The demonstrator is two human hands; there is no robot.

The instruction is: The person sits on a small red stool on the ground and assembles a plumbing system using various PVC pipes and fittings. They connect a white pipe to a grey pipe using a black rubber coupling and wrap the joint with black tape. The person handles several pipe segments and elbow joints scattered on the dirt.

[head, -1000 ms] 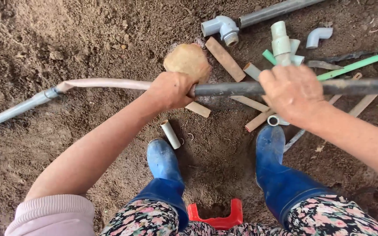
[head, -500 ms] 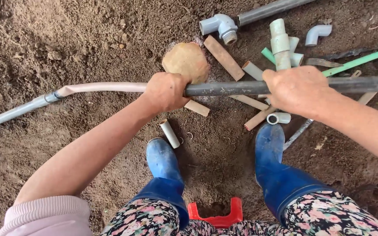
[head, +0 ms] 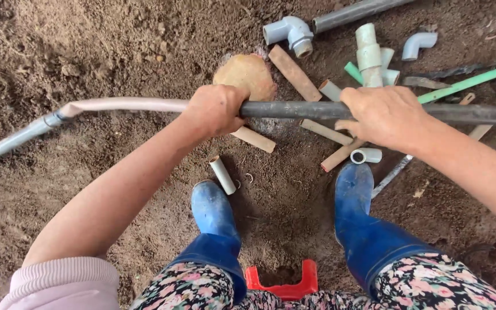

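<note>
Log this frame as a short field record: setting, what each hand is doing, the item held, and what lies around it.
Setting: bare brown soil, seen from above.
Left hand: wrapped around the long dark grey pipe, where it meets a pale pinkish section.
Right hand: gripping the same pipe further along.
Pipe pose: roughly level, held above the ground.
Below: blue rubber boots, red plastic stool.
Nearby: grey elbow fitting, green rod, short tan pipe offcuts, flat tan stone.

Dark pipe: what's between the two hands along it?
Head view: between the left hand and the right hand the dark pipe runs bare, nothing gripping it. Beneath that stretch lie short pipe offcuts on the soil.
</note>
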